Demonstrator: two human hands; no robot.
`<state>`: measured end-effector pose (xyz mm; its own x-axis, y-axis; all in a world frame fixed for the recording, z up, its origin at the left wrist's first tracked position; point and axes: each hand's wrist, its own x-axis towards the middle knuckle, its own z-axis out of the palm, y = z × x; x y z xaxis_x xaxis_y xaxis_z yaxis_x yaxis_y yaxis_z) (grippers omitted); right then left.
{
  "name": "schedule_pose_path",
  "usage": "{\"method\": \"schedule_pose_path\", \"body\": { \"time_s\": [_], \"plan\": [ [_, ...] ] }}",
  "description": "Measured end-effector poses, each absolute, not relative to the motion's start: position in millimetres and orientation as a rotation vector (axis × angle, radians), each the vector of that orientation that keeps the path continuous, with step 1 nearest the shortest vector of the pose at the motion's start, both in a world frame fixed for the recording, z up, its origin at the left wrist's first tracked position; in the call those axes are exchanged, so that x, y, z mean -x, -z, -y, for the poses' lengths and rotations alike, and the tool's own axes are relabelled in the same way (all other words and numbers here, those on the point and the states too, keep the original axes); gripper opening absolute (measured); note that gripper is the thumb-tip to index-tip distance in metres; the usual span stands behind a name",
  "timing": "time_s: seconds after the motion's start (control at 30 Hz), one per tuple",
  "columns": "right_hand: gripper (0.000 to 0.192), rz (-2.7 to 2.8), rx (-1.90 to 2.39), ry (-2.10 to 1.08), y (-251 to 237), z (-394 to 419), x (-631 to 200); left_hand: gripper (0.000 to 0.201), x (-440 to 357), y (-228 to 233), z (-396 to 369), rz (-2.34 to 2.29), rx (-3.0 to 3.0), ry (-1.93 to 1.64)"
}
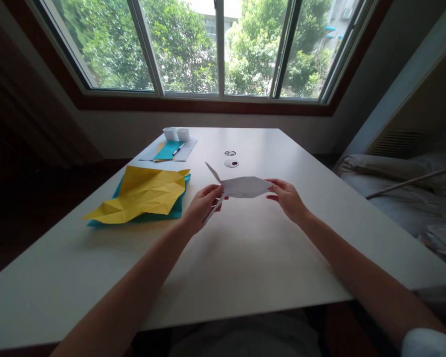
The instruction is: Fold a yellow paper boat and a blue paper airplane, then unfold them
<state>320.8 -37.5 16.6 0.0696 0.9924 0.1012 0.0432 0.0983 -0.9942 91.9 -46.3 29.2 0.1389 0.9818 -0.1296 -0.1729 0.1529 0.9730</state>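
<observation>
A folded white paper (247,186), shaped like a fish with two tail flaps, is held above the white table between both hands. My left hand (205,204) pinches it where the flaps meet the body; one flap points up and away, the other down along the fingers. At the opposite, pointed end, my right hand (287,197) grips the tip between thumb and fingers. Just beyond the paper lie two small round pieces (231,163) with dark marks, one behind the other.
Creased yellow paper (148,193) lies over teal paper (176,208) on the left of the table (245,277). Farther back are two small white paper boxes (183,134), a teal sheet (168,149) and a pen (178,149). A window stands behind; a covered seat (379,183) is at right.
</observation>
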Motion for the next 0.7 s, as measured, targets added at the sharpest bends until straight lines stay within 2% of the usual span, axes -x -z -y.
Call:
{"method": "schedule_pose_path", "body": {
  "time_s": [0.13,0.23,0.37,0.5,0.7],
  "plan": [
    [0.030,1.282,1.165,-0.750,-16.9,38.6,-322.7,0.031,-90.7,-26.6,43.3,-1.023,-1.164,-1.304],
    [0.029,1.484,1.121,-0.556,-20.5,48.0,-316.3,0.023,-92.5,-28.9,49.6,-1.141,-1.458,-1.458],
    [0.034,1.798,1.014,-0.424,-25.5,67.2,-297.1,0.018,-102.7,-36.0,66.4,-1.090,-1.775,-1.385],
    [0.015,1.796,0.996,-0.453,-25.1,75.7,-285.5,0.023,-112.3,-36.5,72.9,-1.027,-1.733,-1.287],
    [0.016,1.559,1.020,-0.631,-18.4,66.5,-290.5,0.029,-107.5,-23.1,59.6,-1.124,-1.662,-1.296]
  ]
}}
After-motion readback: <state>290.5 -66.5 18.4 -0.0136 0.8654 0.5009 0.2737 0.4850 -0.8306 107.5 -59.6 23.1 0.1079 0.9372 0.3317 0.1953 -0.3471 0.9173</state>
